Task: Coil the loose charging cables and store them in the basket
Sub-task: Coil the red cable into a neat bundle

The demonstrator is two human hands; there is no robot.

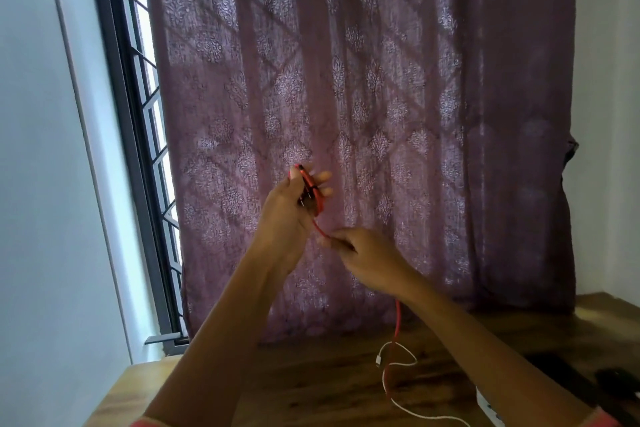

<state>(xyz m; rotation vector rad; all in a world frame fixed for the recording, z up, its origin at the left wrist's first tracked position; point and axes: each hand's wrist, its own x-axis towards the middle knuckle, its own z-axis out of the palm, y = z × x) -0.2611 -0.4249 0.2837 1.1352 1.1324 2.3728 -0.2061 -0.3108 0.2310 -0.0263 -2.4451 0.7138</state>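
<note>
Since the red cable (398, 319) drops from under the R hand (367, 256) to the table (294, 392) and crosses the white cable (380, 360) at lower centre of the frame, the main risk, imo, is a snag: pulling up more slack could drag the white one along or knot the two together. 2nd risk: the loops on the L hand (294, 208) look loose, w/ the fingers partly spread, so a sharp tug from below could slip them off & undo the coil. Plug prongs stick out by the L palm & could catch a loop too. Pose: L hand is raised at mid-frame in front of the curtain (415, 80), forearm angled up from lower left, fingers & thumb clamped around the red loops. R hand sits just below & right of it, thumb & fingers pinched on the red strand btwn the two hands, which runs taut. Basket isn't in view, so can't tell how far the carry will be. White cable lies loose on the table, not coiled yet.
</note>
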